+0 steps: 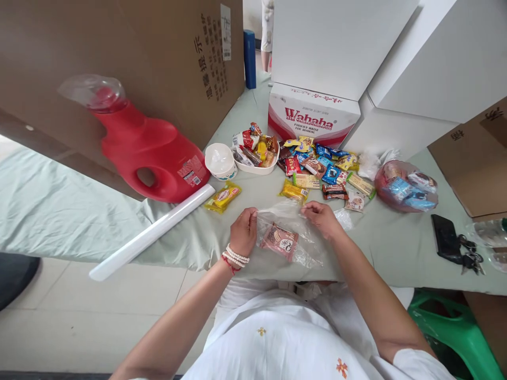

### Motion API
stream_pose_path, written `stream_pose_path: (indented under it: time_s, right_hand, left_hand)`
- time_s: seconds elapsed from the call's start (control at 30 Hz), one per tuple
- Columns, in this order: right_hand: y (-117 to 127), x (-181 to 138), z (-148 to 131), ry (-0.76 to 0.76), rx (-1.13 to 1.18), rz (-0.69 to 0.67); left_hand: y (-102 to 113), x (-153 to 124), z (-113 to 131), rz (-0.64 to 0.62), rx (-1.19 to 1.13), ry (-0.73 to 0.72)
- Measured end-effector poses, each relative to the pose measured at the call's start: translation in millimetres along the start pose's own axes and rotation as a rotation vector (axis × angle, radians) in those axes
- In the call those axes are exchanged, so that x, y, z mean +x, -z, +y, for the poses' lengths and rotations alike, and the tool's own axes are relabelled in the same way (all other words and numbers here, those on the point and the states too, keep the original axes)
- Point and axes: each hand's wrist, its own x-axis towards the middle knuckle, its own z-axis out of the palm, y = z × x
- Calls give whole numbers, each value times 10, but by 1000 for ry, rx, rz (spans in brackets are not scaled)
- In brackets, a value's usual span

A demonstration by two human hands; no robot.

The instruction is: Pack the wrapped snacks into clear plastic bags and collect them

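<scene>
Between my hands a clear plastic bag (309,245) lies on the cloth-covered table, its top edge pulled out sideways. My left hand (243,230) pinches the left corner of the bag's mouth. The right corner is pinched by my right hand (322,219). Inside or under the clear film sits a brown-pink wrapped snack (280,241); its wrapper is seen through the plastic. Just beyond the bag lies a yellow snack packet (293,191), with another yellow packet (224,197) further left. A pile of wrapped snacks (315,164) spreads behind my right hand.
A white tray of snacks (257,170) and a white tub (221,161) stand behind. At left are a red jug (152,148) and a white roll (154,229). A full snack bag (407,187), phone (446,238) and keys (471,257) lie right. Boxes (312,116) line the back.
</scene>
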Motion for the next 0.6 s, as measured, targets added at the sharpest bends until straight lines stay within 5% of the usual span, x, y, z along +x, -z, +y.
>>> stream_pose_path:
  time_s: [0.13,0.27,0.33,0.47,0.6]
  right_hand:
    - [487,-64,154,-41,-124,192]
    - [666,-396,177,118,-435,422]
    - [597,-665,150,224,-497,327]
    - [324,-1119,128,452,-652,-151]
    - [238,-1153,116,546,-744,-220]
  left_hand:
    - [-36,8,17,0,78,86]
    - [-43,30,42,30,118,147]
    - [-20,42,39,44,108,144]
    - [76,57,6,27,91,168]
    - [238,20,31,145,178,46]
